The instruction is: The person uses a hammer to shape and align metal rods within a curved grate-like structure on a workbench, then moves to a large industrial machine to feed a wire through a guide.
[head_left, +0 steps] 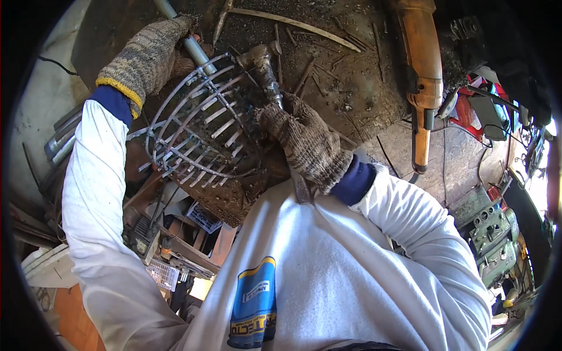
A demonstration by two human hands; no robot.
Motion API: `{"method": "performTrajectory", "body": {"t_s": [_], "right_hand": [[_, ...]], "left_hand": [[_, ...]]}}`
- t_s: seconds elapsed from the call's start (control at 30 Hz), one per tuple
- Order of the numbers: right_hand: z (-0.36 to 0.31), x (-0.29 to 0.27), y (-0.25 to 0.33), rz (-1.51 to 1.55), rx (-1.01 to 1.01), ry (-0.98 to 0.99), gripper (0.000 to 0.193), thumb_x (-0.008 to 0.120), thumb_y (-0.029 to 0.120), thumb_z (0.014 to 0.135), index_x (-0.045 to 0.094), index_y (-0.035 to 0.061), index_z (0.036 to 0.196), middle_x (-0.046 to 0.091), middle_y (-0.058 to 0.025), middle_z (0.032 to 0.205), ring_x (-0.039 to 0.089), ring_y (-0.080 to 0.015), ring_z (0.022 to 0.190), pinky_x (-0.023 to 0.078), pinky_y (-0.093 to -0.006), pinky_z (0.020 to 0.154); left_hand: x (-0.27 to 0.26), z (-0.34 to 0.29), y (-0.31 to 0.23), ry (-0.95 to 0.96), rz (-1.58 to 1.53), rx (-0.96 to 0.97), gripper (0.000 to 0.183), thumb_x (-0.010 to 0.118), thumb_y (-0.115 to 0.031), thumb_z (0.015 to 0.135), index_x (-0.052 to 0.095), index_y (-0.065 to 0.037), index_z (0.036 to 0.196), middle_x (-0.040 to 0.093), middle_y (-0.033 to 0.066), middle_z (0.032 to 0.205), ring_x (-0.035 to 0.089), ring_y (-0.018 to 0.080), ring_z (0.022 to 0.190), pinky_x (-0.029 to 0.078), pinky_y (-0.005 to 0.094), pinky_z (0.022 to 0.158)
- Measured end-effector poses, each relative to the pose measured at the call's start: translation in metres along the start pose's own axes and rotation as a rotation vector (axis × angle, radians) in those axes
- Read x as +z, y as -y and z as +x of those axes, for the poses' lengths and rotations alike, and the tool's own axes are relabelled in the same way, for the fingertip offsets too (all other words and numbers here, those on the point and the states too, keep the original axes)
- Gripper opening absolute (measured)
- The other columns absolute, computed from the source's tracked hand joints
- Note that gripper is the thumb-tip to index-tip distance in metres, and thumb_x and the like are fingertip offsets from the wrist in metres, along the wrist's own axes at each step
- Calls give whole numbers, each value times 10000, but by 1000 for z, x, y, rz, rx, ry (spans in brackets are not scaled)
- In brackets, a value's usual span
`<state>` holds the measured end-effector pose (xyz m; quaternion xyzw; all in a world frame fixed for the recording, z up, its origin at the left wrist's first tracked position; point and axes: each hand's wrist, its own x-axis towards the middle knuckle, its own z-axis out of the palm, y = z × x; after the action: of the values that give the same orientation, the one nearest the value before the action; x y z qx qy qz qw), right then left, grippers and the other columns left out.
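Observation:
My left hand [146, 58], in a grey-brown knit glove with a yellow cuff, is closed around a grey metal pipe [199, 55]. The pipe's lower end meets a scoop-shaped cage [219, 89] of bent metal rods, with several short rods sticking out like teeth. My right hand [310, 137], gloved in brown knit, grips a hammer [269, 82] by its metal handle. The hammer's head points away from me, just right of the cage's upper rim and close to it. Whether the head touches the cage I cannot tell.
A dirty metal worktop [357, 88] lies beneath, strewn with rod offcuts and a long curved strip [295, 24]. An orange angle grinder [422, 70] rests at the right. Farther right are a red box [468, 111] and a green-grey machine [492, 234]. Metal tubes [61, 140] lie left.

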<state>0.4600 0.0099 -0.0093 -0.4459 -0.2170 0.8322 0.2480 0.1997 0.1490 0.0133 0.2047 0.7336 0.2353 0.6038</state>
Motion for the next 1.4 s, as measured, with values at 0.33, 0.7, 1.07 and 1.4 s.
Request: {"method": "performTrajectory", "body": {"t_s": [0.33,0.7,1.07,1.4], "right_hand": [[-1,14,-20,128,-75,-116,313,576,256,960,541,38,1182,656,-99,902,632,-191,825,507,-317,712],[-29,-26,26,117,-215,-149,367,635,256,936,537,53,1225,627,-80,906,631,-194,839,530,-333,773],[-58,-64,56,-1397,-604,-368,437,650,215,880,547,28,1261,623,-196,1115,630,-343,914,514,-408,798],[-67,-81,65,-1428,-642,-167,436,652,207,868,558,33,1257,615,-189,1165,621,-357,912,512,-419,801]], "left_hand": [[6,-3,-1,-14,19,8,271,637,-192,923,544,-3,1093,582,138,955,613,254,854,585,422,744],[-3,4,-3,-138,-18,47,310,654,-234,914,550,-15,1107,600,129,951,604,244,868,572,429,745],[-44,-107,-62,-52,98,534,251,620,-253,937,590,-39,1064,627,37,841,613,137,680,529,272,586],[13,-248,100,-529,-64,671,253,690,-170,873,550,-98,1071,590,46,784,537,123,579,428,250,464]]}}
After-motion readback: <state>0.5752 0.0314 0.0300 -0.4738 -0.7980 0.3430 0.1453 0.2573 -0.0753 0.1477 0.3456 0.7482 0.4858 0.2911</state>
